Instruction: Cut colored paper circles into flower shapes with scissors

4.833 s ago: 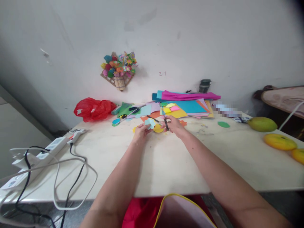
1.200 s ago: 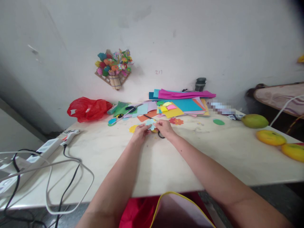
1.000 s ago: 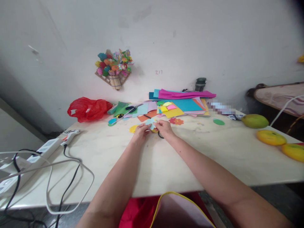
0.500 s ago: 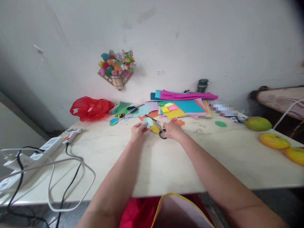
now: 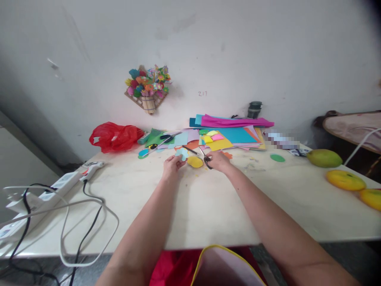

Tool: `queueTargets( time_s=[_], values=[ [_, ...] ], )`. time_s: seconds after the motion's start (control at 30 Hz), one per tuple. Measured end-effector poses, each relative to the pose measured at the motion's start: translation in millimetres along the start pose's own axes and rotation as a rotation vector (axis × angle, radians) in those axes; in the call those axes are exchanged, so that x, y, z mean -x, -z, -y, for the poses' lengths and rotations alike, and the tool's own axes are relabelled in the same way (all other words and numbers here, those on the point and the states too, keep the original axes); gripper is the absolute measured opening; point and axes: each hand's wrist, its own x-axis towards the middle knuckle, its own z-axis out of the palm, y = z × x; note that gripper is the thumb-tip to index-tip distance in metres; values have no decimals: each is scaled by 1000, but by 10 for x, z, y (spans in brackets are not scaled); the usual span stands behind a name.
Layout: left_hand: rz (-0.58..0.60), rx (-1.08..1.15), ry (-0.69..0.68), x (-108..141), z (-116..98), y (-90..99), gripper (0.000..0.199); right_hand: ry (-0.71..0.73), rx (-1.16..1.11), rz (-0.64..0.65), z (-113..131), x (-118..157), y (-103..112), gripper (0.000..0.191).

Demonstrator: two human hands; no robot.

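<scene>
My left hand (image 5: pixel 172 166) pinches a light blue flower-shaped paper (image 5: pixel 181 154) above the table. In my right hand (image 5: pixel 218 161) are black-handled scissors (image 5: pixel 207 159), their blades pointing up and left, apart from the blue paper. Between the hands a yellow rounded piece (image 5: pixel 195 161) lies on the table with tiny yellow scraps near it. A dark pen (image 5: pixel 191 150) lies just behind the yellow piece. An orange flower shape (image 5: pixel 228 155) shows partly behind my right hand.
Coloured sheets (image 5: pixel 238 135) are piled along the wall, with other scissors (image 5: pixel 167 138) to their left. A red plastic bag (image 5: pixel 114 137) and power strip (image 5: pixel 56 184) are left; mangoes (image 5: pixel 324 158) and a green oval (image 5: pixel 277 158) are right.
The scissors have moved away from the blue flower and turned. My left hand has shifted slightly left with the flower. More of the yellow piece and the pen is now uncovered.
</scene>
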Motion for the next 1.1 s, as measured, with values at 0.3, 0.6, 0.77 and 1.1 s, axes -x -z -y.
queueTargets(
  time_s=[0.3, 0.6, 0.77, 1.1],
  values=[
    [-36, 67, 20, -19, 5, -17, 16, 75, -898, 250, 63, 75, -68, 26],
    [-21, 103, -4, 31, -2, -57, 17, 138, -804, 455, 105, 158, -83, 30],
    [-7, 123, -11, 35, -2, -62, 17, 166, -776, 495, 111, 171, -113, 29],
    [-11, 138, -2, 29, 30, -66, 17, 194, -751, 474, 151, 155, -196, 28]
  ],
)
